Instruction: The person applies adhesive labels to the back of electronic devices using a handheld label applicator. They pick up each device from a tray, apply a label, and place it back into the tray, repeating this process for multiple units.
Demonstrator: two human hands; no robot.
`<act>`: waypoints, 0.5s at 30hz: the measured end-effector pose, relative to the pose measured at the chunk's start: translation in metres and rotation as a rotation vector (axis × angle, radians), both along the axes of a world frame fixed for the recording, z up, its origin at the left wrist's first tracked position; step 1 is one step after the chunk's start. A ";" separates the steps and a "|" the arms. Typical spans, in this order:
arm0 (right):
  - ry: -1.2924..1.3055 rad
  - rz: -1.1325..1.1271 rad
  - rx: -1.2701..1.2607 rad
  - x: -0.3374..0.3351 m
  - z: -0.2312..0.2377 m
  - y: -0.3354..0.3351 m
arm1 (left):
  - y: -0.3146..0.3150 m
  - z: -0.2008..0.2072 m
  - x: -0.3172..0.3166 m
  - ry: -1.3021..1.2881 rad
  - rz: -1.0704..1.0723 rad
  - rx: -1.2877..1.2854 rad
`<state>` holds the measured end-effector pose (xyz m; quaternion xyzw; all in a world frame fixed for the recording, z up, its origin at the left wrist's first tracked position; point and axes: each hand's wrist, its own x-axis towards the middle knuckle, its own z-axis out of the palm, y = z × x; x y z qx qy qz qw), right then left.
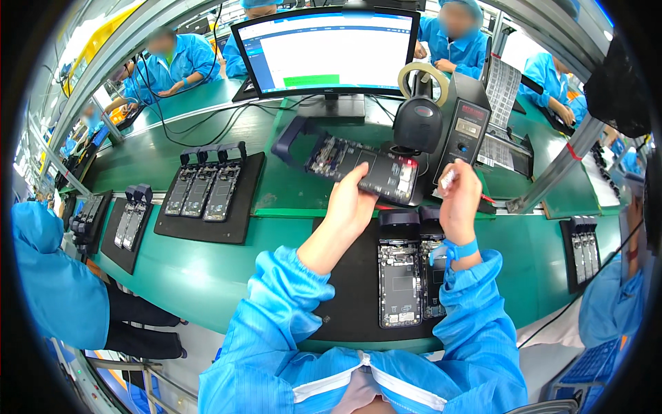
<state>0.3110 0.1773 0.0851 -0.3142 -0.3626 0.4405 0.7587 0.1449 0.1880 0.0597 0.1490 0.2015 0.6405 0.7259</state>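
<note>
My left hand point(350, 205) is closed on the edge of an opened smartphone point(369, 169) and holds it tilted above the bench. The phone's circuit board and dark battery face up, and a dark frame-like holder point(293, 141) sticks out from its far left end. My right hand point(460, 193) is raised beside the phone, fingers pinched around a small whitish piece point(448, 179) whose kind I cannot make out. Below it, another opened phone point(400, 286) lies on a black mat point(352, 276), with one more phone point(433, 276) partly hidden by my right forearm.
Behind the phone stand a black barcode scanner point(417, 124), a tape roll point(443, 86), a dark box with a knob point(469, 114) and a monitor point(324, 55). A label strip point(502, 90) hangs at the right. Mats with phones point(222, 190) lie left. Co-workers point(55, 276) are around.
</note>
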 end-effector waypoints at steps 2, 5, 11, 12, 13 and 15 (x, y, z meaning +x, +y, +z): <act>-0.050 0.020 0.133 0.011 0.012 -0.010 | 0.008 0.007 0.006 0.002 0.018 0.006; -0.037 0.041 0.249 0.014 0.032 -0.026 | 0.013 0.002 0.007 0.028 0.031 0.012; -0.286 0.113 0.305 0.002 0.040 -0.045 | -0.003 0.004 -0.006 0.144 0.077 0.033; -0.341 0.116 0.323 -0.003 0.043 -0.050 | -0.013 0.005 -0.011 0.190 0.087 0.076; -0.357 0.203 0.293 -0.006 0.045 -0.059 | -0.023 0.002 -0.016 0.234 0.099 0.116; -0.444 0.322 0.313 -0.014 0.044 -0.070 | -0.051 -0.002 -0.029 0.343 0.086 0.179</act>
